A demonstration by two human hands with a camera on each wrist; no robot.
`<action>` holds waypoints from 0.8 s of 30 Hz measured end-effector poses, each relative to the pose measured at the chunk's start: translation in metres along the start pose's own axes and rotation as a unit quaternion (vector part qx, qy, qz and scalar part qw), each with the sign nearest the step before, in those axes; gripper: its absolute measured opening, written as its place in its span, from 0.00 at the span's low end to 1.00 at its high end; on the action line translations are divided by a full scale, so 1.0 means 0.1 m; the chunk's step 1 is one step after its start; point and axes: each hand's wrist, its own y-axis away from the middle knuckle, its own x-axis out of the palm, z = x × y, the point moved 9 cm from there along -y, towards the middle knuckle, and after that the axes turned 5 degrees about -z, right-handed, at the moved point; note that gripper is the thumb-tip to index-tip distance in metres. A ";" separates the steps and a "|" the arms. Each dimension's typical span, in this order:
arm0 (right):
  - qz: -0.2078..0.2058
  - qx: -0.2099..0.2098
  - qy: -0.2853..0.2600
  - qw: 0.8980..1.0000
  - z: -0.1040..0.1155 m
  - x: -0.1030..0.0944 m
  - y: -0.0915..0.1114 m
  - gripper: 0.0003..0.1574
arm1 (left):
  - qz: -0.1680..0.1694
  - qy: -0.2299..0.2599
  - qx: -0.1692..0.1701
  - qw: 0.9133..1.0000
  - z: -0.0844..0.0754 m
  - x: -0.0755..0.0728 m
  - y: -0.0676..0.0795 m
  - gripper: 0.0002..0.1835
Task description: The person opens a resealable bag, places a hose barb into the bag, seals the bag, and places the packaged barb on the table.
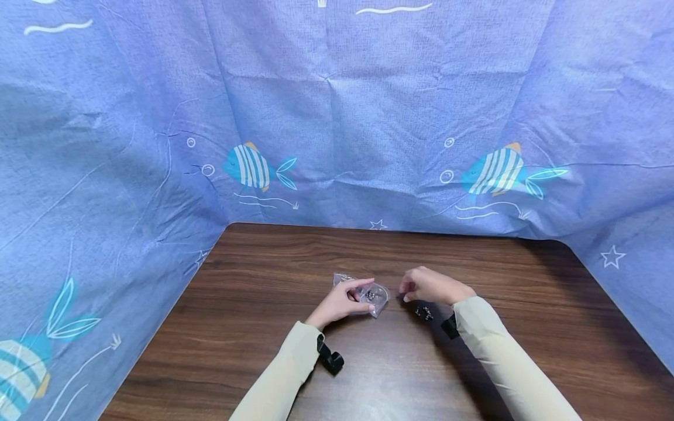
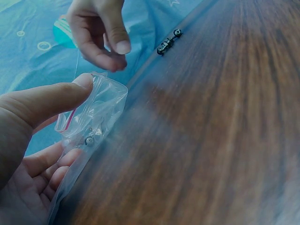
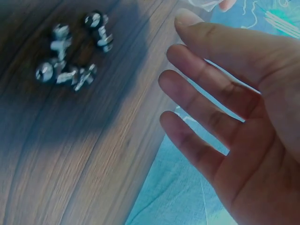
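Observation:
My left hand holds a clear zip bag between thumb and fingers; a pink line runs along its seal. A few small shiny metal screws lie inside the bag. Just right of the bag's mouth, my right hand hovers over the table with fingers loosely bent and nothing visible in them. Close below that hand, several loose screws with rounded, shiny heads lie in a small cluster on the wood.
The brown wooden table has a hanging blue cloth with fish prints along its back and sides. Behind my left hand, a clear plastic corner sticks out. A black strap hangs at my left wrist.

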 end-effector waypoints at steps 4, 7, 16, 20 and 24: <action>0.007 -0.001 -0.005 1.000 -0.04 0.01 0.04 0.07 | -0.004 -0.001 -0.002 1.000 0.19 0.04 -0.05 0.33; 0.011 0.003 -0.005 1.000 -0.09 0.02 0.07 0.06 | -0.003 -0.007 -0.004 1.000 0.19 0.04 -0.06 0.33; 0.032 0.039 -0.012 0.999 -0.23 0.04 0.17 0.05 | 0.002 -0.021 -0.006 1.000 0.20 0.04 -0.07 0.33; 0.035 0.042 -0.013 0.998 -0.25 0.03 0.21 0.04 | 0.004 -0.018 -0.006 1.000 0.20 0.04 -0.06 0.33; 0.044 0.056 -0.016 0.997 -0.29 0.04 0.24 0.03 | 0.003 -0.018 -0.003 1.000 0.19 0.04 -0.06 0.33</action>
